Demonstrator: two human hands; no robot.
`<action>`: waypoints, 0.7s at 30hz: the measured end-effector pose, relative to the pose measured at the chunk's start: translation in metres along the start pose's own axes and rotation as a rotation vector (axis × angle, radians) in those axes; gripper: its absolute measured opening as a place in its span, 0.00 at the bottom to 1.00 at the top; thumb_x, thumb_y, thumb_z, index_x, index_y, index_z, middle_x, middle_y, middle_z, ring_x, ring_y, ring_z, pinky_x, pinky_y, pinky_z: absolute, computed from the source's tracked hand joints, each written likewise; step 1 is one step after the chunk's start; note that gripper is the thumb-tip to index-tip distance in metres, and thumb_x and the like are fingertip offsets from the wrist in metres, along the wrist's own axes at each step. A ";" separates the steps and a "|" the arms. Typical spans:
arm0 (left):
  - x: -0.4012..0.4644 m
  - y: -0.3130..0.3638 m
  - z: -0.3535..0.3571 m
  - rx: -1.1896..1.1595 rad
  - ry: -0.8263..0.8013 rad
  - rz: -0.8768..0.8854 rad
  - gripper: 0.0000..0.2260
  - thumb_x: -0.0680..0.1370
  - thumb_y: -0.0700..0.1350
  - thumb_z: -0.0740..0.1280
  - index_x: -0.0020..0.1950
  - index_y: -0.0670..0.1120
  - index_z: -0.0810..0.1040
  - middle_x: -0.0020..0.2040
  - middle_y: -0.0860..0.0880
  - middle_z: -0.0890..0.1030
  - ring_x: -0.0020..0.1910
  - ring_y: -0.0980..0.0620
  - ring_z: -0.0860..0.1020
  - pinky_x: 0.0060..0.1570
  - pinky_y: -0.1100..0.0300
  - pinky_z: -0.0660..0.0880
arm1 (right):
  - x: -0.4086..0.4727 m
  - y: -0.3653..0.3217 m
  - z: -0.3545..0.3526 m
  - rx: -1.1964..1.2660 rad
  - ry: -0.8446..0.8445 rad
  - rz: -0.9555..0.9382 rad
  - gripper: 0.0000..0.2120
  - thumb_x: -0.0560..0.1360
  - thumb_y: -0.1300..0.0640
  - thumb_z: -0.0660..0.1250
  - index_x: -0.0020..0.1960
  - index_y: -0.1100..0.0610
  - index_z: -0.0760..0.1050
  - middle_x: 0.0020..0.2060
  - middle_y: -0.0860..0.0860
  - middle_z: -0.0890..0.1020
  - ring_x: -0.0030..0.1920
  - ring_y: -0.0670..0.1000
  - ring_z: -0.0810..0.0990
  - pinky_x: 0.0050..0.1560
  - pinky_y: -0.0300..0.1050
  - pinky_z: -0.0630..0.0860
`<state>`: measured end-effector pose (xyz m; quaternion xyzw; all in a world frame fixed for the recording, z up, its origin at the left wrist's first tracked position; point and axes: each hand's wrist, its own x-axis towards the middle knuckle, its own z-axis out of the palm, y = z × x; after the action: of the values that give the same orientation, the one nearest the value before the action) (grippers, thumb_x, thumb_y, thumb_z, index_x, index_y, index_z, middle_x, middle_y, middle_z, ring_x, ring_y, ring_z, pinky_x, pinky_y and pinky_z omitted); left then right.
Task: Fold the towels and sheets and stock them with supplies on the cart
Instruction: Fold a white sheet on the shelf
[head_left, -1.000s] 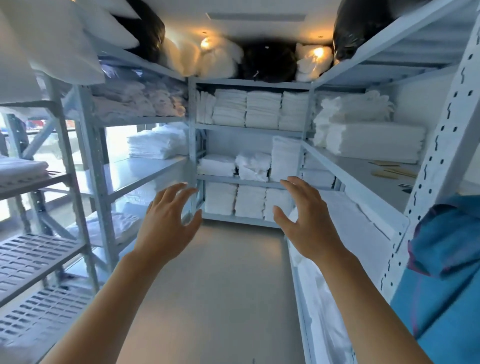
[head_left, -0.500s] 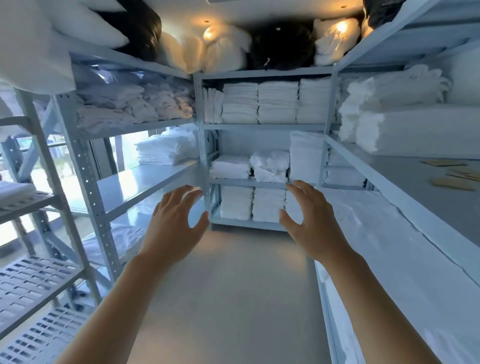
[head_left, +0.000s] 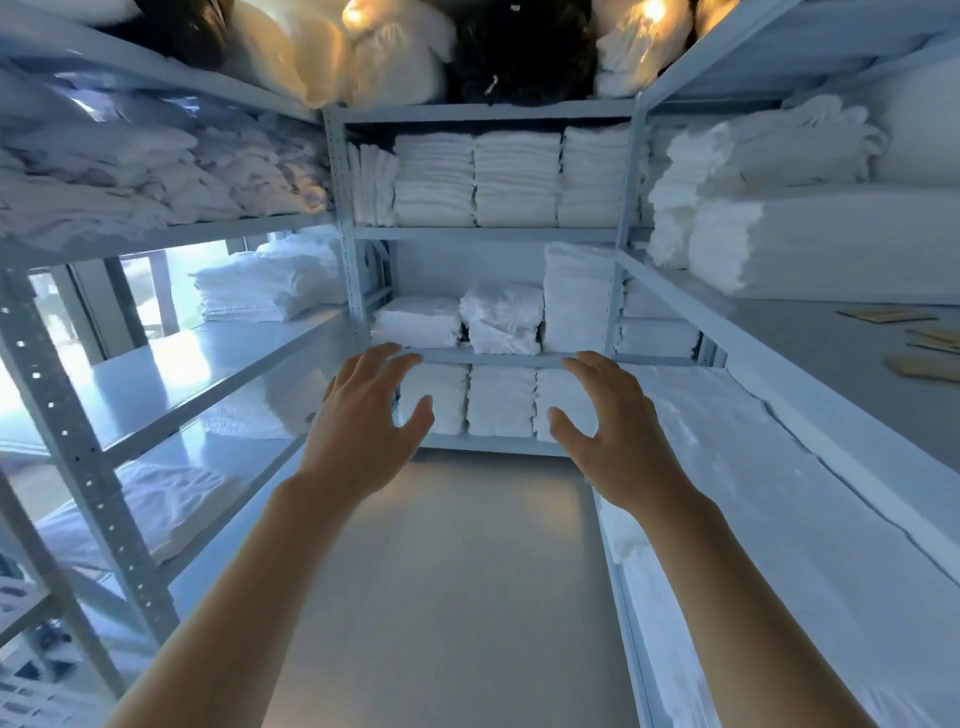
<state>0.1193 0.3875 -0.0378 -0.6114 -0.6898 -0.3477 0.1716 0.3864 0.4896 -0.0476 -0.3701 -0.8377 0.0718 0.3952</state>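
Both my hands are raised ahead of me in the aisle of the linen store, and neither has hold of anything: my left hand (head_left: 363, 415) has its fingers spread and lightly bent, and my right hand (head_left: 608, 421) mirrors it, thumb turned inward. The folded towels (head_left: 501, 400) I appear to be heading for sit in three stacks side by side on the bottom shelf of the rear shelving unit (head_left: 488, 234), at its front edge; they lie beyond my hands, not yet touched. On the shelf above, a loosely bundled stack (head_left: 501, 319) stands between a flatter stack (head_left: 415, 322) and a tall stack (head_left: 576, 296). Risks, in my judgement: if I grip one low stack from the sides only, the soft layers may splay and the folds come undone; the neighbouring stacks stand touching, so pulling one may drag the next off the shelf edge onto the floor (head_left: 447, 597). The upper shelf lip may catch my knuckles on the lift. No cart is in view, so the carry distance cannot be judged.
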 end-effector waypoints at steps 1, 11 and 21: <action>0.013 -0.004 0.011 -0.010 0.002 0.017 0.24 0.80 0.59 0.60 0.73 0.52 0.73 0.74 0.51 0.71 0.74 0.48 0.67 0.72 0.45 0.69 | 0.010 0.006 0.006 -0.011 0.004 0.006 0.28 0.81 0.45 0.65 0.79 0.50 0.65 0.79 0.46 0.64 0.79 0.48 0.59 0.77 0.51 0.58; 0.183 -0.072 0.111 -0.085 -0.027 0.164 0.23 0.80 0.56 0.64 0.74 0.51 0.73 0.75 0.49 0.71 0.75 0.46 0.66 0.73 0.44 0.68 | 0.151 0.059 0.074 -0.088 0.048 0.082 0.28 0.81 0.41 0.63 0.79 0.48 0.64 0.79 0.45 0.65 0.79 0.47 0.60 0.78 0.56 0.61; 0.298 -0.138 0.190 -0.135 -0.100 0.218 0.22 0.81 0.55 0.64 0.74 0.49 0.73 0.74 0.46 0.72 0.75 0.43 0.67 0.72 0.41 0.68 | 0.243 0.112 0.148 -0.129 0.044 0.185 0.29 0.79 0.39 0.60 0.78 0.47 0.65 0.78 0.44 0.65 0.79 0.47 0.60 0.78 0.56 0.61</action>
<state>-0.0357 0.7331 -0.0107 -0.7095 -0.6018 -0.3419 0.1322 0.2437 0.7598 -0.0459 -0.4720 -0.7939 0.0461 0.3805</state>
